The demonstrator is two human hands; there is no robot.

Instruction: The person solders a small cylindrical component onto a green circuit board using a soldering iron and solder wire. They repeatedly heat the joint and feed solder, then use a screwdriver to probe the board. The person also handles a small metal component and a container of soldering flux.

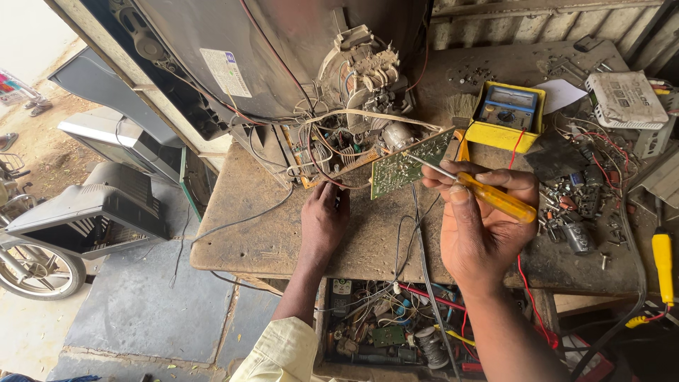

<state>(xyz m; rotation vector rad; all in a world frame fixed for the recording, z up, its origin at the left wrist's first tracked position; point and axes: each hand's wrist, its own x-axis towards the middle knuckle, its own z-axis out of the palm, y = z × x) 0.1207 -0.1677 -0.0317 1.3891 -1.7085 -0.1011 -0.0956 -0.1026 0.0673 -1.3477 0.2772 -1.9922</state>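
My right hand [482, 219] grips a screwdriver with a yellow-orange handle [497, 199]. Its metal tip touches a green circuit board [407, 166] that stands tilted on the workbench [269, 233]. My left hand [325, 214] rests at the lower edge of the open chassis, fingers near an orange-edged board with wires [332, 159]. Behind the boards looms the back of a picture tube [283, 49], with its neck and coil assembly [364, 71] and several wires running down to the boards.
A yellow multimeter [506, 113] sits behind my right hand. Loose screws and small parts [573, 201] litter the bench's right side, with a white grilled box [626, 99] behind. An open drawer of parts [396, 329] lies below. Television casings [106, 205] stand on the floor at left.
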